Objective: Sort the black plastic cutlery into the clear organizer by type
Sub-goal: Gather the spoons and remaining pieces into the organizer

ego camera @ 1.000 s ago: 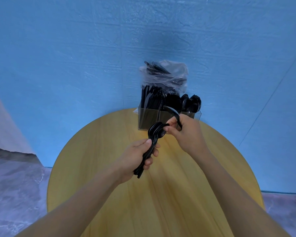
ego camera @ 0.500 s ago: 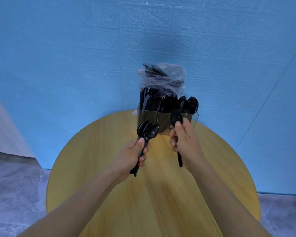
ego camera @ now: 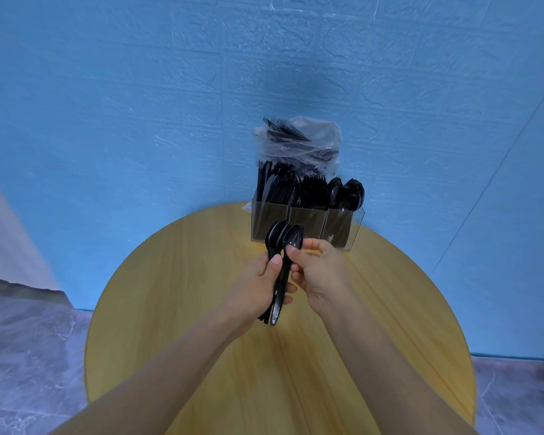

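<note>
We see a round wooden table [ego camera: 358, 356] with a yellowish grain, standing on a grey marbled floor [ego camera: 22, 356]. At its far edge, a clear organizer [ego camera: 355, 229] with three compartments rests directly on it, holding upright black cutlery. Just behind sits a clear plastic bag [ego camera: 321, 136].

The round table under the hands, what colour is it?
The table is yellowish light wood with visible grain, seen in the head view.

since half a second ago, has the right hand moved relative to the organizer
Yes. The right hand has swung left from in front of the clear organizer, bringing its spoon against the spoon bundle in the left hand.
</note>
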